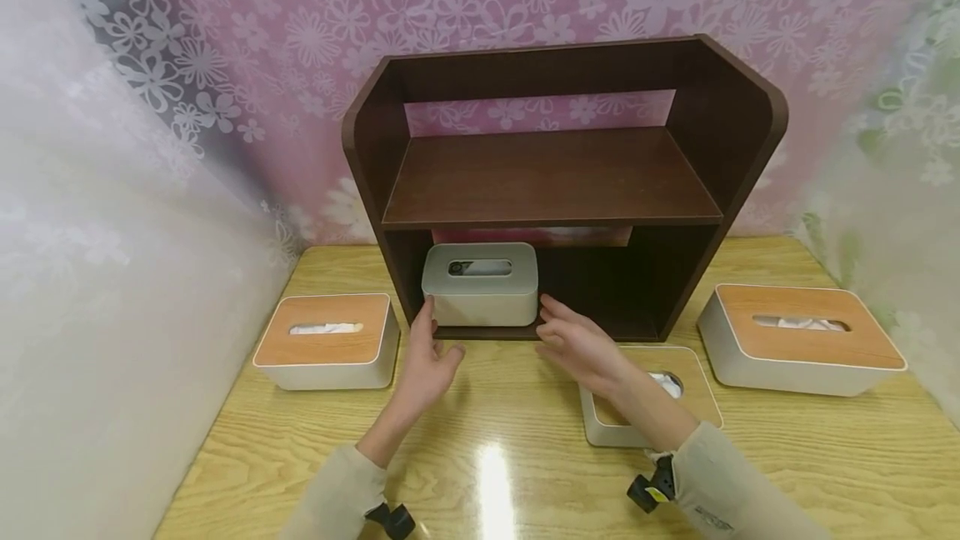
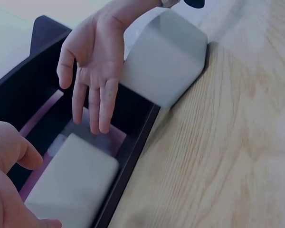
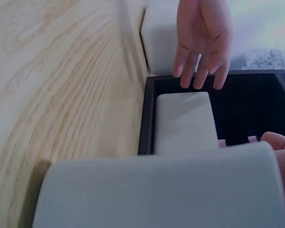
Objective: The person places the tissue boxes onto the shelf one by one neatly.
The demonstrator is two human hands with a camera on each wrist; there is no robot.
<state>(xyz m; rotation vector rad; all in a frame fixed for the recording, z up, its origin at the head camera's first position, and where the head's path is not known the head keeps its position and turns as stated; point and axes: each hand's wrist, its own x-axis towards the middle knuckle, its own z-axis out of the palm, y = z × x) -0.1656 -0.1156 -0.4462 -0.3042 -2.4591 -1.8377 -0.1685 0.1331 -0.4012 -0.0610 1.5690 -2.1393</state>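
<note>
One gray-lidded tissue box (image 1: 483, 309) sits mid-frame in the head view, at the left of the lower tier of a dark brown shelf unit (image 1: 555, 177). The left hand (image 1: 425, 369) and right hand (image 1: 583, 350) flank it, fingers spread loosely, pinching nothing; whether the left fingertips touch it is unclear. Seating this box looks like the step in hand; the next move probably calls for a light nudge square, or lifting away. Glare streaks the wood-grain bench (image 1: 240, 457) at bottom center. Wood-topped boxes stand there: a left box (image 1: 326, 357), a smaller box (image 1: 697, 386) lower right, a right box (image 1: 806, 372). Pink floral curtain (image 1: 315, 98) spans the top.
</note>
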